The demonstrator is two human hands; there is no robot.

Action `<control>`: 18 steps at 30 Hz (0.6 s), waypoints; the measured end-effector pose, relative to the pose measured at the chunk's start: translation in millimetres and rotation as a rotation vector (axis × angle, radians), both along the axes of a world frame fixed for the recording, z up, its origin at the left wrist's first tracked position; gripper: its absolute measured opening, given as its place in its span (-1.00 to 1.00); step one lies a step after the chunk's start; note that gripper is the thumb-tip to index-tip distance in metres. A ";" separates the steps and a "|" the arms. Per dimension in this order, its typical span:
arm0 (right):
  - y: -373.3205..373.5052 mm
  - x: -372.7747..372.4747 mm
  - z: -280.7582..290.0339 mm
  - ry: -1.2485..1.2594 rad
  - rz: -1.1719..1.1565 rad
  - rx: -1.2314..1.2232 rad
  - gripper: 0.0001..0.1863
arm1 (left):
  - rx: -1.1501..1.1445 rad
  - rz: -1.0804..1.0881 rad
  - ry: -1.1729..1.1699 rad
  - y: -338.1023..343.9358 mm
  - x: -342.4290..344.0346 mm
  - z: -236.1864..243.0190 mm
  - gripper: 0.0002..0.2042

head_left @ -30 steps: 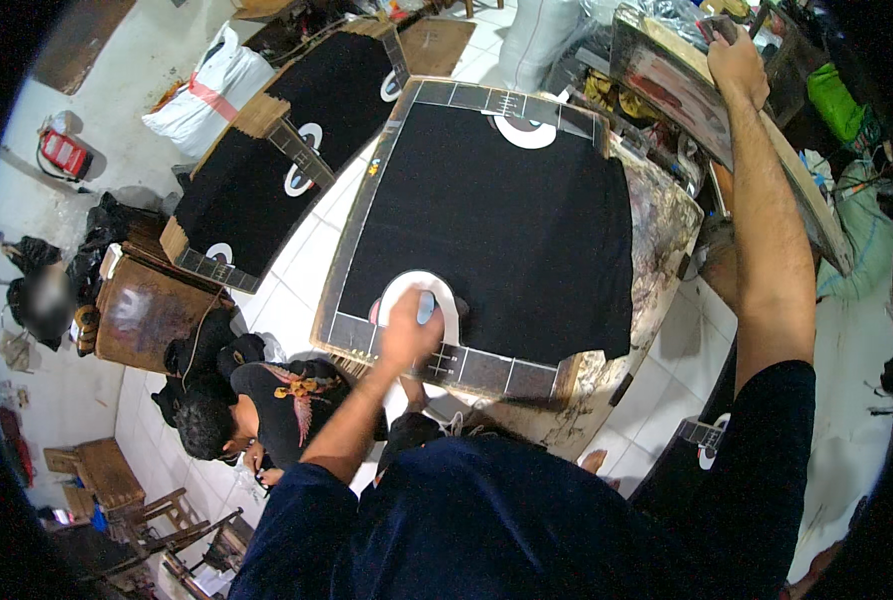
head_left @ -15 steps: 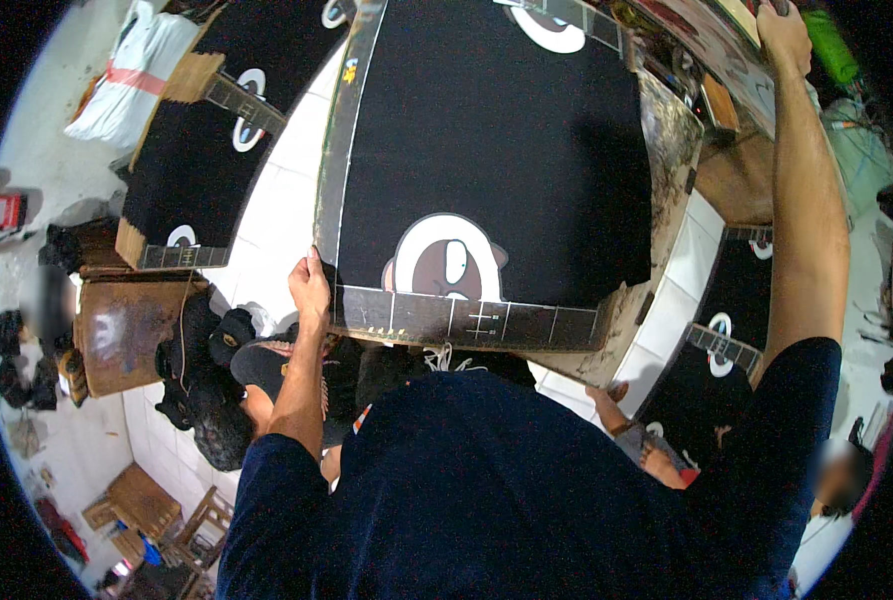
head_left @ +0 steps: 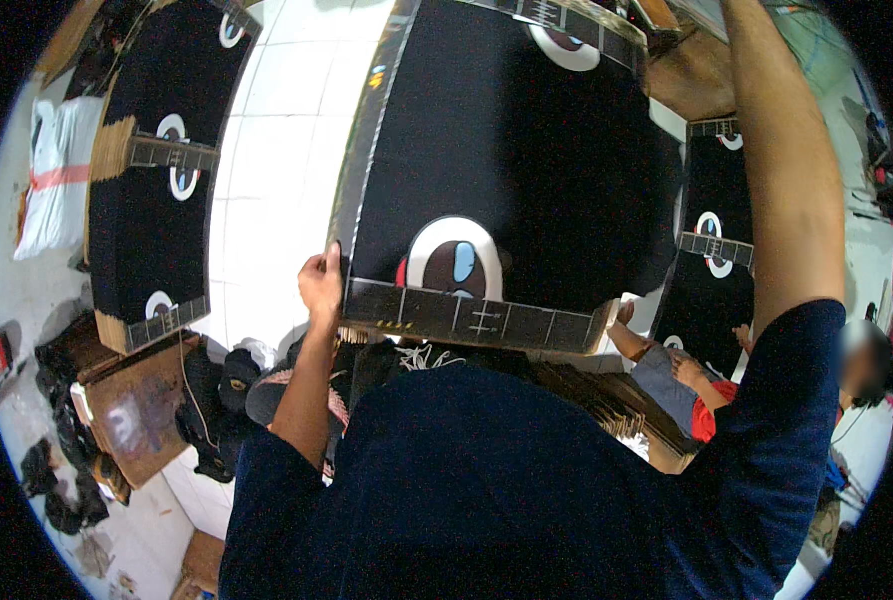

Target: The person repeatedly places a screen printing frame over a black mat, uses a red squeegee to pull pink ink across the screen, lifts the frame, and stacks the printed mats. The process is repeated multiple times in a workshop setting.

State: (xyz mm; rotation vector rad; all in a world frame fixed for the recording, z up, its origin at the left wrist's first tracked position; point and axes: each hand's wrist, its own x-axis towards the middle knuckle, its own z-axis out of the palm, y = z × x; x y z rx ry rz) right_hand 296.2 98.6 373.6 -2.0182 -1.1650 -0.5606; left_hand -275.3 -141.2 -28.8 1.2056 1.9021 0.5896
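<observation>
My left hand (head_left: pixel 321 283) is closed on the lower left edge of a board, its thumb along the side. The board's dark, marked border (head_left: pixel 476 318) frames a black cloth (head_left: pixel 526 150) laid over it. A printed cartoon eye (head_left: pixel 456 260), white, brown and light blue with red at its side, lies near the border closest to me. Part of a second printed eye (head_left: pixel 564 48) shows at the far edge. My right forearm (head_left: pixel 791 160) stretches up past the board's right side. The right hand is beyond the top edge of the picture.
On the left stands a row of boards (head_left: pixel 151 230) with black cloth and eye prints, beyond a white tiled floor (head_left: pixel 266 180). More such boards (head_left: pixel 711 190) are at the right. A seated person in red and grey (head_left: pixel 681 380) is near my right elbow.
My view has shifted along the boards. The near eye print now shows light blue and red where it was white and pinkish. My right hand and the panel by it have left view.
</observation>
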 end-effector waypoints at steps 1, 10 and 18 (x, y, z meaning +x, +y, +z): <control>-0.2 2.9 -1.6 0.021 -0.014 -0.011 -0.59 | 0.012 -0.059 0.019 -3.7 -8.5 4.1 -0.38; 16.0 6.8 11.7 0.072 -0.043 -0.027 -0.59 | 0.010 -0.193 0.223 -4.8 -2.6 33.1 -0.29; 23.1 7.8 26.8 0.080 -0.032 -0.026 -0.55 | -0.052 -0.156 0.370 -0.3 28.6 46.7 -0.30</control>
